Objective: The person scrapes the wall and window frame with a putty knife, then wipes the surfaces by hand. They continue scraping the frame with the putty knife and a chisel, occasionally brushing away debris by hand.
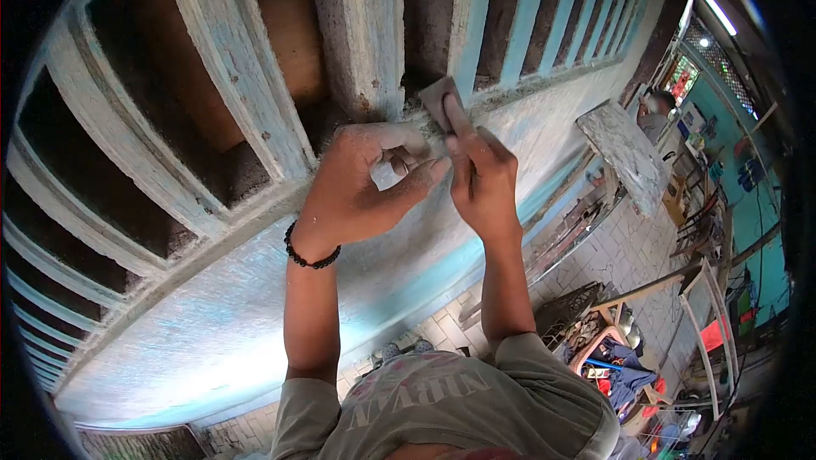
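A small grey-brown folded sheet (439,101), perhaps sandpaper, is pinched in the fingers of my right hand (486,173), close to the lower rail of a slatted frame (374,61). The slats carry worn, pale blue and whitish paint. My left hand (361,180), dusty and wearing a black beaded bracelet (311,254), curls its thumb and fingers towards each other just left of my right hand. Whether its fingertips hold anything is too unclear to tell. Beneath the rail runs a pale blue and white wall (238,324).
A mottled board (625,154) leans at the right, with a person (656,113) beyond it. Lower right, a container (605,349) holds cloth and mixed items beside a wooden frame (710,333). Pale tiles (595,256) cover the floor.
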{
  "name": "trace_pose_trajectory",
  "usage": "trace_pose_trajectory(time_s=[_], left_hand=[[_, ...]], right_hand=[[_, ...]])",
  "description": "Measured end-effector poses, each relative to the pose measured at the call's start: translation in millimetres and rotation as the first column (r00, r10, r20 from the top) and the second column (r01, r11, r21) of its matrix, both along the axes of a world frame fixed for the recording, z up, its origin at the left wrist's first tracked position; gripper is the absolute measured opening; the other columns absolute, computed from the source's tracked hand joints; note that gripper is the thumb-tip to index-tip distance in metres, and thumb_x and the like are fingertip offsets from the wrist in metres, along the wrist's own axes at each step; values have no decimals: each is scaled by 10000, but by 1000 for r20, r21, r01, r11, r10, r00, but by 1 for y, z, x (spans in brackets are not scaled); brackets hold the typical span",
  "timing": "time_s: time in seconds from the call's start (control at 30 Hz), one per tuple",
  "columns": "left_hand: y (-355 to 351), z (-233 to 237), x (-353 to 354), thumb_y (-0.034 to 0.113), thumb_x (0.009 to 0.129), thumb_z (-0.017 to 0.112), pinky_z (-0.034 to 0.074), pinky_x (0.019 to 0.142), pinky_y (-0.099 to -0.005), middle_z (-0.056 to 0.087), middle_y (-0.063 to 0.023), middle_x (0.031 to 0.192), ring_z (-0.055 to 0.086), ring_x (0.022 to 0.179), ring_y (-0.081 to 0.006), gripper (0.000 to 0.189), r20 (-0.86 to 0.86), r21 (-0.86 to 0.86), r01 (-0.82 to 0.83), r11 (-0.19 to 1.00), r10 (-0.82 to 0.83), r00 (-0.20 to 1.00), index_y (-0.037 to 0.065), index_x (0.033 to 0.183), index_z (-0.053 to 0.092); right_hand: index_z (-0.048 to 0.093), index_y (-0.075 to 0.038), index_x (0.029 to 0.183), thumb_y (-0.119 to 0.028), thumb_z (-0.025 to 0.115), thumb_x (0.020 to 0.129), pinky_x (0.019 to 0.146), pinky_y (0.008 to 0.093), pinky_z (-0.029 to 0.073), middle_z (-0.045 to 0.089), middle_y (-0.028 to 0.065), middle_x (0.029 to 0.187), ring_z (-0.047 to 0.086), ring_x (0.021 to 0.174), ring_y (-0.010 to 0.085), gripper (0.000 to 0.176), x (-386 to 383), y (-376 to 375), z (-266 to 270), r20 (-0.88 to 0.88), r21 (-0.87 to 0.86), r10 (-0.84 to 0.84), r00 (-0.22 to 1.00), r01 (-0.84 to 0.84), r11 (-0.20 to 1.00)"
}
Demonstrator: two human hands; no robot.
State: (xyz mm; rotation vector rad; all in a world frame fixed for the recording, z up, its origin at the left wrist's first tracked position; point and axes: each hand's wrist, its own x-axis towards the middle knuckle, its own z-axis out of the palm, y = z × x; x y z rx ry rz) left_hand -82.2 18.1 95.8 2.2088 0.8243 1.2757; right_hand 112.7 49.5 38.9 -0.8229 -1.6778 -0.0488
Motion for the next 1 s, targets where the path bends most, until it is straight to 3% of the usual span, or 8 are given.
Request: trace_pose_trajectory(time_s=[0.1,0.2,0.4,0.43,0.63,0.73,0.77,1.0], left_hand=[[-1,2,0,65,921,809,482,744,-260,662,-18,852,567,814,-81,132,-6,-32,-16,999,16,1000,-3,944,699],[-1,0,0,68,923,809,480,742,-262,657,-15,851,561,805,-82,135,-13,-17,-27,999,27,1000,-5,943,698],[0,-1,0,78,918,812,462,721,-255,655,-14,841,558,791,-80,133,-5,-15,-29,999,29,1000,4,949,706],[1,-1,0,80,918,812,455,714,-253,655,-14,838,557,788,-78,132,-10,-7,-29,1000,29,1000,6,950,707],[-1,2,2,88,918,811,429,683,-247,653,-15,820,553,771,-76,129,5,58,-30,998,30,1000,16,953,710],[2,-1,1,93,923,811,435,683,-248,650,-15,819,556,774,-77,127,3,73,-26,997,26,1000,20,949,710],[-1,2,1,94,925,811,441,687,-250,650,-17,821,558,776,-79,129,-8,78,-40,996,41,999,18,948,709],[2,-1,1,95,947,800,505,744,-256,686,-44,868,618,822,-86,143,17,36,5,999,-6,1000,-14,988,718]], right_hand=[[645,-75,1470,2,623,1012,721,326,536,682,196,851,649,712,251,465,4,-6,22,13,-125,-4,1000,5,992],[653,-97,1469,6,637,1003,666,330,510,630,171,787,580,659,233,477,6,4,-2,-18,31,40,999,-39,999],[667,-118,1457,9,639,1001,657,335,508,606,159,754,566,638,255,474,6,5,16,15,30,4,1000,-5,1000],[627,-139,1487,101,594,899,705,465,546,684,255,931,661,768,442,636,9,4,19,25,-20,50,998,-49,999],[632,-116,1475,88,604,904,700,442,544,685,245,911,651,754,423,607,11,-3,-15,41,-92,36,999,-32,995],[636,-104,1486,7,630,997,716,348,543,695,194,874,608,693,290,502,10,5,-1,17,-24,46,999,-46,999],[657,-82,1429,92,600,886,685,436,538,643,223,855,639,732,415,574,9,2,3,-12,-41,85,996,-85,996],[689,-90,1348,83,611,890,663,471,524,649,223,897,628,721,427,496,18,-4,-19,84,-128,57,995,-46,991]])
